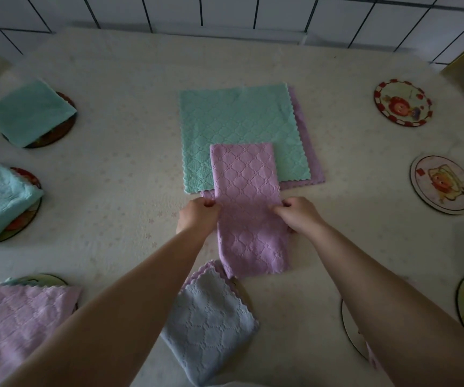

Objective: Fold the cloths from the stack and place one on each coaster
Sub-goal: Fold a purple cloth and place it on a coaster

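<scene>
We pinch the long lilac quilted microfibre cloth mid-length, left hand and right hand on opposite edges, likely to set the next crease. Its far end overlaps the flat mint-and-lilac cloth stack. The round cartoon-print coasters on the table's right lie bare.

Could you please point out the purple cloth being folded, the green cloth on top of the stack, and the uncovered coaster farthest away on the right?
purple cloth [246,191], head view, middle of the strip.
green cloth [225,121], head view, bare centre.
uncovered coaster [403,102], head view, printed face.
</scene>
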